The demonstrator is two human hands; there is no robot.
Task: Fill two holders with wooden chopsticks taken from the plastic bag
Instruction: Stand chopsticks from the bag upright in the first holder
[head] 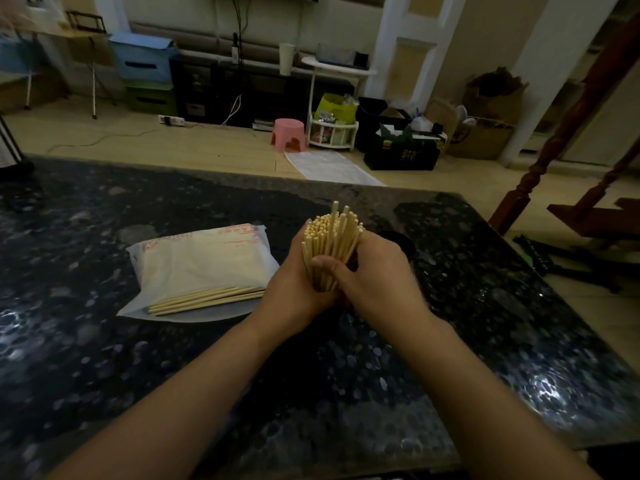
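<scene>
Centrally, on a dark speckled stone table, an upright bundle of wooden chopsticks is held between two bare hands. The left hand is wrapped round the bundle's left side and lower part, fingers curled behind it. The right hand is closed round the right side, its thumb pressed across the front of the sticks. The tips fan out above the hands, and one stick stands higher than the rest.

Just left of the bundle, the plastic bag lies flat, with several loose chopsticks jutting from its near open edge. Just behind the right hand, a dark round rim can be made out, probably a holder; the bundle's foot is hidden by the hands, so it cannot be told whether a holder is already beneath it. A second holder cannot be identified.

The step in hand appears to be squaring the bundle up and seating it. It would be done well if the sticks were kept vertical, tapped level at the base, the grip loosened only once the ends are inside the mouth, and the raised stick pressed down. If the grip were slackened early, sticks could splay and roll across the smooth stone.
</scene>
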